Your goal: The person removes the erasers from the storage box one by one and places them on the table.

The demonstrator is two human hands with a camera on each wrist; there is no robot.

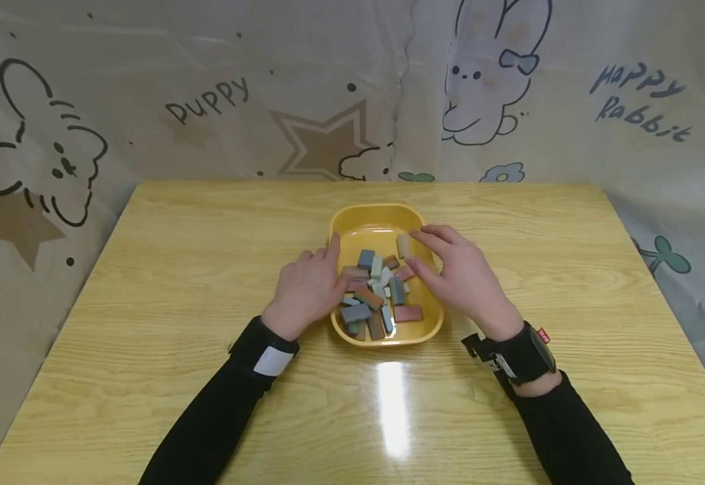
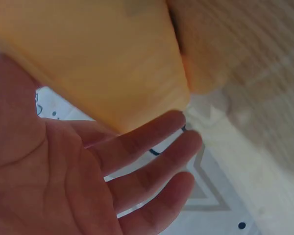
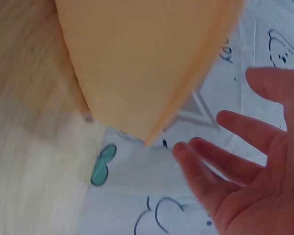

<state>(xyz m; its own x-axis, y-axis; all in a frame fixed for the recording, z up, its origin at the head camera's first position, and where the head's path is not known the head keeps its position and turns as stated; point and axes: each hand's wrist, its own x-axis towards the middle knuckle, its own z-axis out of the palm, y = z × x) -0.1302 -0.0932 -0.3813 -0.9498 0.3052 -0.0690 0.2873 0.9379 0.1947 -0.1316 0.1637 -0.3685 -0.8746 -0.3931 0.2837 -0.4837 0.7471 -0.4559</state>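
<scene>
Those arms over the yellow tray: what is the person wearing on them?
Both arms are in long black sleeves. The left sleeve has a white rectangular patch at the cuff. The right wrist carries a black strap with a small red tag and a little clip at its side. Both hands are bare.

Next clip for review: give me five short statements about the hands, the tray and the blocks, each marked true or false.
1. The yellow tray holds many small coloured blocks. True.
2. The left hand grips a block. False: its fingers lie straight beside the tray's left rim, holding nothing.
3. The right hand is over the tray's right side with its fingers spread. True.
4. The tray stands on a blue cloth. False: it stands on a light wooden table.
5. Several blocks lie scattered on the table outside the tray. False: every block in view is inside the tray.
</scene>
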